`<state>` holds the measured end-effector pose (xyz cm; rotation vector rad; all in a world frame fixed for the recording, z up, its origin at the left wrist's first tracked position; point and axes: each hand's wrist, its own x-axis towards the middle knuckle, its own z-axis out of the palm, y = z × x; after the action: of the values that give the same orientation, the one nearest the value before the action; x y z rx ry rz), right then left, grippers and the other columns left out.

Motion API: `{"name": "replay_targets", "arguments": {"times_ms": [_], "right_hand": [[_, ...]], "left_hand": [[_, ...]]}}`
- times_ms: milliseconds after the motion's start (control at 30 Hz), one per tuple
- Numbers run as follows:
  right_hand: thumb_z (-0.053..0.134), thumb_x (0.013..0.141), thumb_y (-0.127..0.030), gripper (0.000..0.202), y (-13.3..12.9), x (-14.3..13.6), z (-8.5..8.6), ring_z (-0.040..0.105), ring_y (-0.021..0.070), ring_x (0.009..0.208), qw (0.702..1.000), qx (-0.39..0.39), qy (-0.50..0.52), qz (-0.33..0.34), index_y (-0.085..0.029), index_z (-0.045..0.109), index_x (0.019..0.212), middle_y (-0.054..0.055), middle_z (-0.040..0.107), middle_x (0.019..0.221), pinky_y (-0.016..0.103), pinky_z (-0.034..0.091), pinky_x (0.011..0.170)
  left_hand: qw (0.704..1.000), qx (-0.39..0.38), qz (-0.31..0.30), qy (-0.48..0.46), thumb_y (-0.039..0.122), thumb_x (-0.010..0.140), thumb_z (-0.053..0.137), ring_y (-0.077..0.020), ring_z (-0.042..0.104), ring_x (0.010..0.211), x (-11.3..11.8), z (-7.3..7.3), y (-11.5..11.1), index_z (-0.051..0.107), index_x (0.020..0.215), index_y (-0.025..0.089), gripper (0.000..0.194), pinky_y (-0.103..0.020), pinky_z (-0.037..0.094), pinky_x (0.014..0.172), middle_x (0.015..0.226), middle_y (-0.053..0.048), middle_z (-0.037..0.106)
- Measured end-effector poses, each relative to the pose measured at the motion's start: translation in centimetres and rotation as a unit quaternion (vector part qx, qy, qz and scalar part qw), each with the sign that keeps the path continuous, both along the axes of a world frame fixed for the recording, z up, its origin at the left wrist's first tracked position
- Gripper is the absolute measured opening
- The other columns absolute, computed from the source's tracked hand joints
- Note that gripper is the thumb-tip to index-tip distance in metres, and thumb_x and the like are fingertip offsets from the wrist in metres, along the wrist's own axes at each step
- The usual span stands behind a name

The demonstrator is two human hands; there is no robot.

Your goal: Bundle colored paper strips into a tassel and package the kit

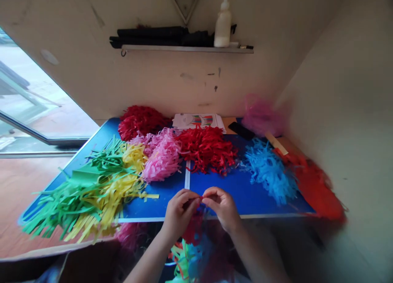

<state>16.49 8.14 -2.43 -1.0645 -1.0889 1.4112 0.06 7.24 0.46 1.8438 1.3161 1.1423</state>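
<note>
My left hand [181, 210] and my right hand [223, 207] meet at the front edge of the blue table [221, 193]. Both pinch a small piece of red paper between thumb and fingertips. Below them hangs red fringed paper [194, 230], blurred, with green and blue fringes [187, 258] lower down. Past my hands lie a red tassel bunch [208, 150] and a pink one [162, 156]. Green fringes [67, 193] and yellow fringes [110, 193] spread over the left side, and a light blue bunch [270, 170] lies on the right.
Another red bunch [138, 121], a printed package [198, 121], a dark phone [241, 131] and blurred pink material [264, 115] lie along the back. Orange-red paper [319, 189] overhangs the right edge. A wall shelf [187, 49] holds a white bottle [223, 27] and dark rolls [153, 34].
</note>
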Motion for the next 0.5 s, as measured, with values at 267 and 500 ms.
{"name": "replay_targets", "arguments": {"times_ms": [267,500], "right_hand": [[0.069,0.081,-0.027,0.006,-0.7,0.6,1.0,0.065,0.0185,0.084,0.986,0.108,-0.123,0.023,-0.023,0.073,0.083,0.004,0.07,0.086,0.029,0.052,0.078],[0.065,0.085,-0.03,0.01,-1.1,0.8,0.3,0.065,0.018,0.083,0.993,0.069,-0.094,0.026,-0.022,0.067,0.089,0.003,0.069,0.088,0.029,0.052,0.078]], "left_hand": [[0.999,-0.003,-0.038,0.028,0.025,0.09,0.058,-0.0148,0.064,0.071,-0.2,0.0,-0.3,0.07,0.084,0.019,0.014,-0.023,0.05,0.065,0.078,-0.005,0.068],[0.999,-0.015,-0.031,0.029,0.024,0.089,0.059,-0.0143,0.064,0.067,0.2,-0.1,-0.5,0.068,0.082,0.019,0.012,-0.022,0.048,0.062,0.074,-0.003,0.069]]}}
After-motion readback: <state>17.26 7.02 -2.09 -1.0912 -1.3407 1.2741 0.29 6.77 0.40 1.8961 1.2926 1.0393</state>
